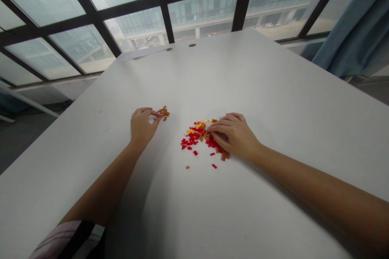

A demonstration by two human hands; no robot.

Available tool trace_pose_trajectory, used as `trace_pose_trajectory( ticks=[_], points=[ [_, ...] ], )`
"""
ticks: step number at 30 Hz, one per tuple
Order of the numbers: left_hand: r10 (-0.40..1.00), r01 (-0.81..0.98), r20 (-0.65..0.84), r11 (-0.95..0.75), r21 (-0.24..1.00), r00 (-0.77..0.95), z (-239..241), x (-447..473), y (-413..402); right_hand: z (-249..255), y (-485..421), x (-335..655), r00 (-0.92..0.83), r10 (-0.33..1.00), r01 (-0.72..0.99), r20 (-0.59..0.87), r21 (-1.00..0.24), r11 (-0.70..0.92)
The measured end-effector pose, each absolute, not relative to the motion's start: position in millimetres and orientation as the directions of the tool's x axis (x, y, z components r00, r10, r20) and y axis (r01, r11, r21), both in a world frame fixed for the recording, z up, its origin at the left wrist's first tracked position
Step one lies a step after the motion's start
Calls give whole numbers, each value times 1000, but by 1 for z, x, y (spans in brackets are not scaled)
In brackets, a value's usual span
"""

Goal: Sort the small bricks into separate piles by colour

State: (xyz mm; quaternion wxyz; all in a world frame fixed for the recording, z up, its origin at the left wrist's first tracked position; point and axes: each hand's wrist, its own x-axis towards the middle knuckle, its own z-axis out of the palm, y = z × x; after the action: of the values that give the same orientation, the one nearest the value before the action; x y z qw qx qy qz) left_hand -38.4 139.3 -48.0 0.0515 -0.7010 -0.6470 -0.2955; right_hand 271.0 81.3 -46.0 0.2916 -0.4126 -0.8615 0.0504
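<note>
A small heap of orange-brown toy building bricks (164, 111) lies on the white table. My left hand (143, 124) is at its left side, thumb and forefinger pinched on a brown brick at the heap's edge. To the right of that heap spreads a larger pile of mixed bricks (192, 137), mostly red, with yellow, orange and brown ones among them. My right hand (234, 134) rests over the right part of this pile. Its fingers are bent together and touch the bricks; whatever is between the fingertips is hidden.
Several loose bricks lie in front of the pile, including a red brick (214, 166) and a brown brick (187, 167). Papers (142, 53) lie on the white table (194, 77) at its far edge, near two round spots. Windows stand behind; a blue curtain (352, 36) hangs at right.
</note>
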Motion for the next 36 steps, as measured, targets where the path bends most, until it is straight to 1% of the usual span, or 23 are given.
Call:
trace_pose_trajectory(
  ticks=[9,13,18,20,23,25,29,36],
  points=[
    [872,935,489,-165,313,-10,-46,-36,137,-46,81,271,-492,739,689,459,-313,653],
    [875,941,483,-129,312,-40,-44,-38,138,-46,81,271,-494,742,687,453,-319,652],
    [894,950,440,-68,306,-77,-35,-51,141,-45,82,271,-497,741,683,452,-323,655],
    [908,961,413,-56,271,-64,-31,-61,144,-46,82,271,-499,739,687,452,-314,656],
    [939,984,345,-49,169,-12,-29,-77,150,-47,82,272,-499,737,691,457,-304,656],
    [951,989,308,-55,137,11,-32,-82,153,-47,83,272,-495,738,688,459,-312,655],
    [950,984,313,-75,163,21,-39,-76,155,-47,82,271,-490,742,683,458,-328,653],
    [919,965,390,-157,210,65,-33,-57,147,-45,82,271,-500,737,686,454,-311,658]
  ],
)
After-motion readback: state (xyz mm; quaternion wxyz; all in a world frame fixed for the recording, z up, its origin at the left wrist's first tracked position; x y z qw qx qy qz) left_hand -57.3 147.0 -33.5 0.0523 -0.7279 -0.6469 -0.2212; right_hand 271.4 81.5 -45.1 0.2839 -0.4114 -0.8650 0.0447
